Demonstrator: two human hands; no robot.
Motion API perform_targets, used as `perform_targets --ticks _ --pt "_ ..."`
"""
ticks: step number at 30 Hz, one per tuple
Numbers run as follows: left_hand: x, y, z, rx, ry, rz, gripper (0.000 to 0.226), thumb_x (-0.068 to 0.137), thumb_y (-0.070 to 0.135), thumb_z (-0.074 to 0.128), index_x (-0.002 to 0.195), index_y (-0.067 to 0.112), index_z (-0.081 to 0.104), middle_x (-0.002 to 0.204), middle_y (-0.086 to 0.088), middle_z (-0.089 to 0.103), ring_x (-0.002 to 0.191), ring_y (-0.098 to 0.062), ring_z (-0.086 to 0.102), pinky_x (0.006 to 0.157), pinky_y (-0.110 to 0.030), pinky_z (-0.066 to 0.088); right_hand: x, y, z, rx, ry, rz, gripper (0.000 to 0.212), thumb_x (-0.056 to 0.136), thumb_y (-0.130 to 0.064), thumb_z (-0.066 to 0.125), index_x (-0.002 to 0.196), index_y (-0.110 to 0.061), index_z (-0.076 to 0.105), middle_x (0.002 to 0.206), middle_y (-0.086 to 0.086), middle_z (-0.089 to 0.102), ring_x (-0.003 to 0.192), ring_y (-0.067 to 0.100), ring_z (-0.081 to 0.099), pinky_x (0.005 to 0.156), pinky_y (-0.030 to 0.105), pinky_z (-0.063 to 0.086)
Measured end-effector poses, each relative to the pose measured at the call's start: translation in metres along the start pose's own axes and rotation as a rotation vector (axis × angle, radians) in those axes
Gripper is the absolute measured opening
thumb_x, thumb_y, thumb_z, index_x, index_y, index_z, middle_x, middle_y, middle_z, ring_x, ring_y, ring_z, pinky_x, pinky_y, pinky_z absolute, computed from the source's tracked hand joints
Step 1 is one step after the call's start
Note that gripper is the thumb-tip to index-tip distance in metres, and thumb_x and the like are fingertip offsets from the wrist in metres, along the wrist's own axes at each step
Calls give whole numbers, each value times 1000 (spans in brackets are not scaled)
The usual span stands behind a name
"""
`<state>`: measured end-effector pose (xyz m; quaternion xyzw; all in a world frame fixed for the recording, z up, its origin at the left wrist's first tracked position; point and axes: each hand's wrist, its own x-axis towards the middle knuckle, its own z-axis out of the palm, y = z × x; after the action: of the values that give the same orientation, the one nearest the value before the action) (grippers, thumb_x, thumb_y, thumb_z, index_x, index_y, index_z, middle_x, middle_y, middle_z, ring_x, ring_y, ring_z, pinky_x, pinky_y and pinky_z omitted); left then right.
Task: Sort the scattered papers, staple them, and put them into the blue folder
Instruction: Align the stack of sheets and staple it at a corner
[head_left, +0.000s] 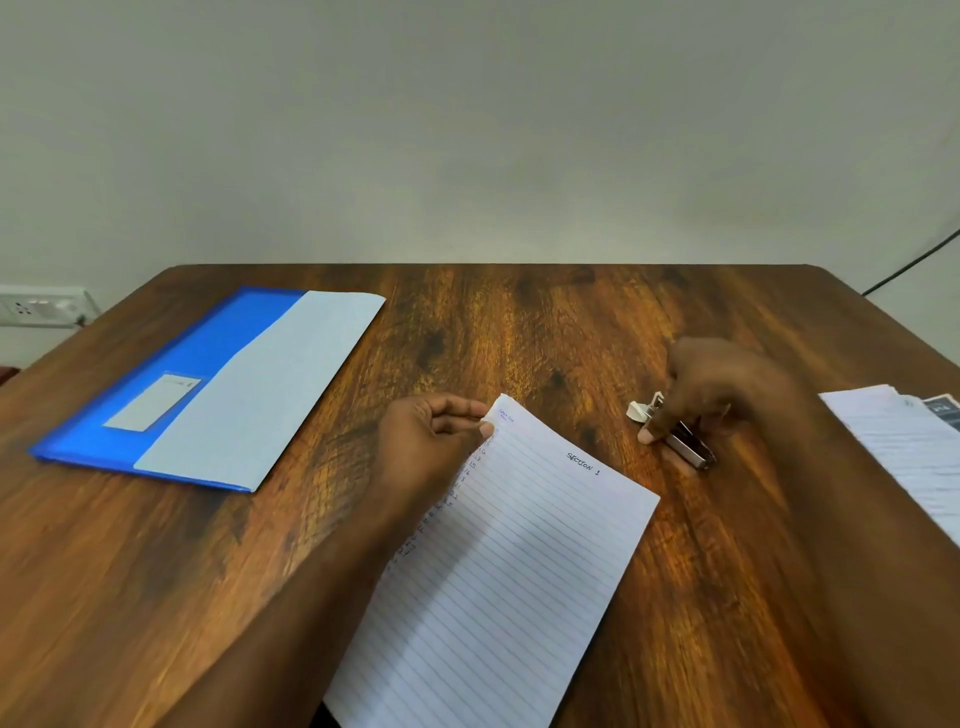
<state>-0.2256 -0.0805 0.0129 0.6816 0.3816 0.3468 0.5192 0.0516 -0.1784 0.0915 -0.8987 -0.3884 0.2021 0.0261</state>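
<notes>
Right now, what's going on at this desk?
A person is partway through a paper-sorting job. The left hand pinches the top corner of the lined papers headed "Section 1", while the right hand grips the stapler on the wooden table. The blue folder lies at the left, more papers at the right.

Blurred right hand (727, 395) over part of stapler (680, 441); paper stack (904, 447) cut off at right edge.

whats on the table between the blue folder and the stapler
In the head view, the left hand pinching the top corner of the lined "Section 1" sheets lies between the blue folder and the stapler; otherwise bare wood.
</notes>
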Motion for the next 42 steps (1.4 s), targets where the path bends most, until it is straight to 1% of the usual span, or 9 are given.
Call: perform_targets --ticks 3,9,16,19,22,24,28,34,42 --pt "-1 0 -1 -16 -9 -2 11 91 7 80 101 9 80 89 1 82 83 -13 80 72 -24 64 3 -1 1 3 -15 -18 57 56 -34 103 92 -6 69 87 14 74 73 29 76 58 39 65" --pt "-1 2 0 -19 -18 -7 10 90 6 80 100 8 79 88 0 82 82 -16 80 72 -25 65 9 -3 2 75 -39 -131 37 67 -30 98 92 -12 76 71 6 76 64 19 74 55 30 60" --pt "-1 1 -1 -3 -26 -4 9 90 8 81 99 9 80 91 1 82 83 -14 80 74 -27 65 -1 -6 2 588 -190 -457 37 68 -27 89 101 -12 80 97 10 78 79 22 70 59 28 56" --pt "-2 2 0 -10 -37 -6 9 89 8 81 98 10 80 91 1 82 84 -14 80 73 -26 65 -5 -12 7 728 -308 -570 36 75 -15 85 111 -9 79 99 29 64 80 34 66 60 34 61" --pt "-1 4 0 -4 -52 -12 8 88 7 82 95 12 81 89 2 82 83 -13 80 71 -23 63 -2 -18 14 710 -304 -649 38 76 -14 85 114 -13 79 98 28 57 82 35 54 54 32 57" --pt "-1 4 1 -2 -66 -15 9 88 6 81 95 11 81 88 1 82 82 -13 80 71 -22 63 -1 -22 17 656 -294 -689 37 79 -13 85 116 -16 79 110 34 60 82 29 57 53 31 54" --pt "-2 5 2 6 -88 -4 10 87 4 81 94 12 80 86 -2 82 81 -16 79 72 -25 64 -7 -28 17 485 -273 -760 35 87 -8 81 120 -17 78 112 4 77 89 14 68 59 22 51" --pt "-3 4 3 37 -76 28 10 86 7 84 93 13 81 83 -10 80 86 -38 75 81 -52 62 -7 -34 16 347 -265 -820 36 88 -17 81 123 -17 76 117 -8 77 112 15 69 104 50 54" --pt "-2 4 4 65 -83 53 10 86 7 83 94 13 81 83 -2 81 83 -29 78 81 -56 63 -7 -43 21 290 -252 -828 34 87 -20 82 120 -17 78 116 -11 77 113 13 69 103 56 52"
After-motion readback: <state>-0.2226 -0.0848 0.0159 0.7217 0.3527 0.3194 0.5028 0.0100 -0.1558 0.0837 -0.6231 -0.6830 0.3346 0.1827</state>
